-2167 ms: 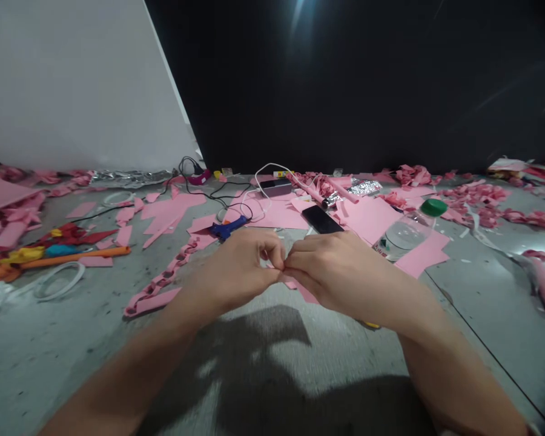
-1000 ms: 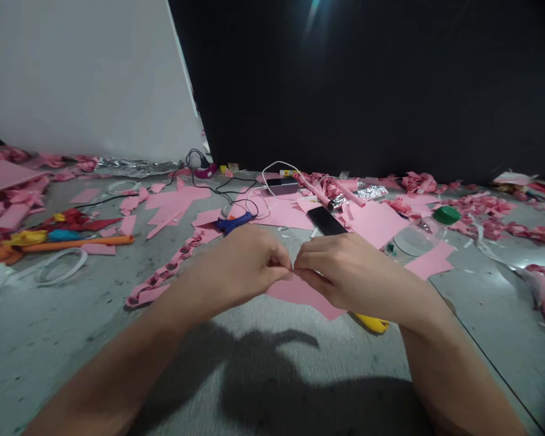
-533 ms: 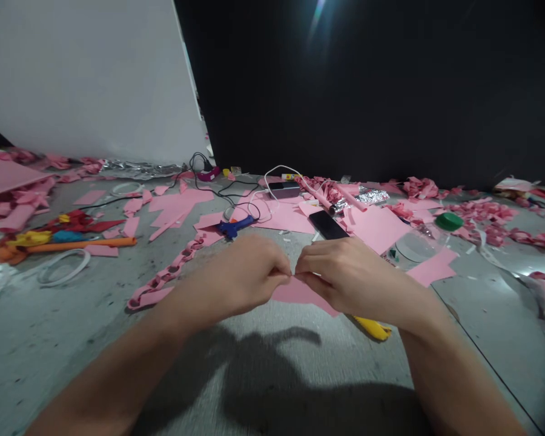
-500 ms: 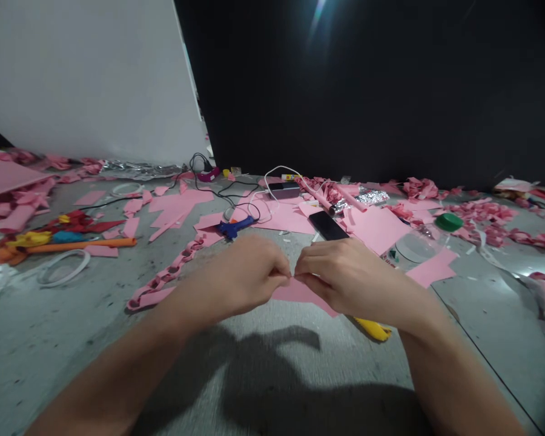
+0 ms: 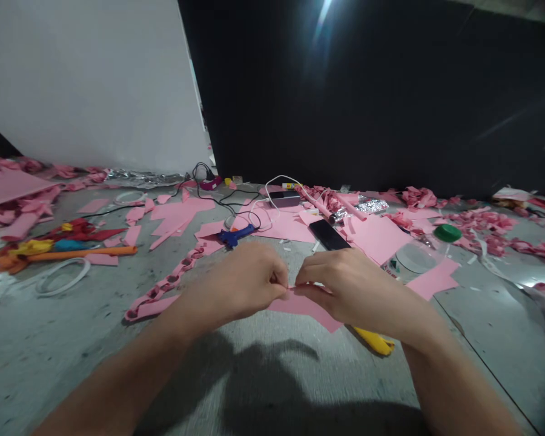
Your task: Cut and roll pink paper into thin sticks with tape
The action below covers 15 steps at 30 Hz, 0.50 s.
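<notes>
Left hand [image 5: 249,278] and right hand [image 5: 345,281] almost tip to tip, fingers pinched closed, and they've got a sliver of pink paper [image 5: 291,289] right between them, barely showing! Just below the fingertips, a pink sheet [image 5: 305,310]. Out left of the fingers, the chain [image 5: 166,283] trails away; beyond them, the blue glue gun [image 5: 235,236]; just past the right knuckles, the phone [image 5: 327,234]. And something yellow [image 5: 375,341] pokes out under the right hand!

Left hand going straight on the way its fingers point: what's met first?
Probably the right hand, whose fingertips face it across a narrow gap; depth there is hard to judge.
</notes>
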Available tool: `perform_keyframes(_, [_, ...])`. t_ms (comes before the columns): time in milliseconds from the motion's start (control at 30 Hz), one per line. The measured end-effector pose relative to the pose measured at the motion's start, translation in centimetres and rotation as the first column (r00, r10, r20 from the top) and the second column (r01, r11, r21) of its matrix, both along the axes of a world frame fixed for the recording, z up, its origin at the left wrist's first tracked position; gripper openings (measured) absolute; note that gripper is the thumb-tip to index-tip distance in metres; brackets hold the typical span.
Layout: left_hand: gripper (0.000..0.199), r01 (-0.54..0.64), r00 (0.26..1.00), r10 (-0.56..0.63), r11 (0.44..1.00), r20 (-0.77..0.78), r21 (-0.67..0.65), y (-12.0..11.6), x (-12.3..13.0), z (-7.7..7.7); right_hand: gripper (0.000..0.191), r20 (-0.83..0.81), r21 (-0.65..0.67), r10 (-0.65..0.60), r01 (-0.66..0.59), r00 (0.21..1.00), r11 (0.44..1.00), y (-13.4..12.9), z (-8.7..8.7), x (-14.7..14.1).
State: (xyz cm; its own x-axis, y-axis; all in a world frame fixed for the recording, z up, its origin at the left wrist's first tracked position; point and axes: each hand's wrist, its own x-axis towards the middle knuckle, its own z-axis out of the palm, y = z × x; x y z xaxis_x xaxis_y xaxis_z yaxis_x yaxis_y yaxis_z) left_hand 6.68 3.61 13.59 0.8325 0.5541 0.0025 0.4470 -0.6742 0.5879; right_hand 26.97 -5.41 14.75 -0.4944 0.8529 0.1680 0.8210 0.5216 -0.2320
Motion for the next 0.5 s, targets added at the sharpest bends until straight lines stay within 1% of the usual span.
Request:
perform_keyframes(133, [0.021, -0.022, 0.999, 0.021, 0.999, -0.034, -0.024, 0.09, -0.04, 0.03, 0.028, 0.046, -0.021, -0.006, 0.006, 0.999, 1.000, -0.10, 0.27, -0.06])
perform_keyframes(267, [0.021, -0.035, 0.999, 0.034, 0.999, -0.033, -0.027, 0.18, -0.02, 0.09, 0.029, 0.078, -0.033, -0.021, 0.024, 0.997, 0.999, -0.14, 0.40, -0.03])
perform_keyframes(400, [0.019, 0.012, 0.999, -0.015, 0.998, -0.039, -0.057, 0.50, -0.14, -0.10, 0.031, 0.096, -0.030, -0.017, 0.020, 0.995, 0.999, -0.02, 0.34, -0.07])
perform_keyframes(500, [0.020, 0.045, 0.999, -0.045, 0.999, -0.002, -0.019, 0.58, -0.38, -0.27, 0.029, 0.104, -0.012, -0.016, 0.017, 0.994, 1.000, 0.17, 0.23, -0.10])
